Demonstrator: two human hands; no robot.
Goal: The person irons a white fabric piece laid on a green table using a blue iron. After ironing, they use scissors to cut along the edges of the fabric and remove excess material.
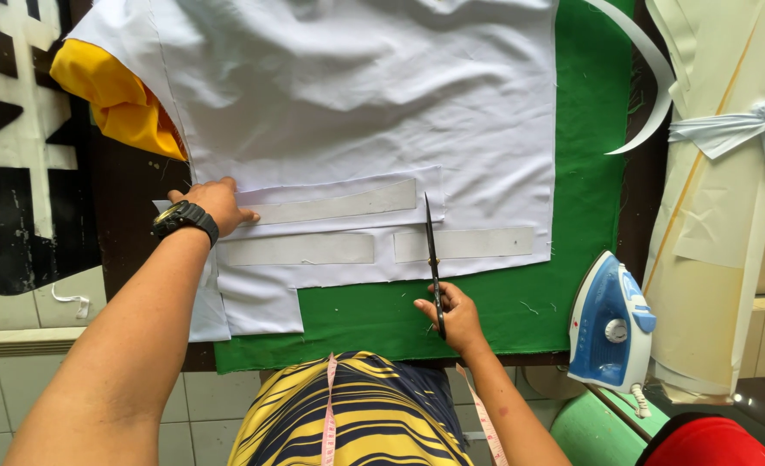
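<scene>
White fabric lies spread over a green cloth on the table. Three grey strip-shaped pattern pieces rest on its near edge: an upper one, a lower left one and a lower right one. My left hand, with a black watch on the wrist, presses flat on the fabric at the left end of the upper strip. My right hand grips black scissors, whose blades point away from me and reach into the white fabric between the strips.
A blue and white iron stands at the table's right front. A roll of cream paper tied with a white strip lies at the right. Yellow cloth is bunched at the left. A pink measuring tape hangs round my neck.
</scene>
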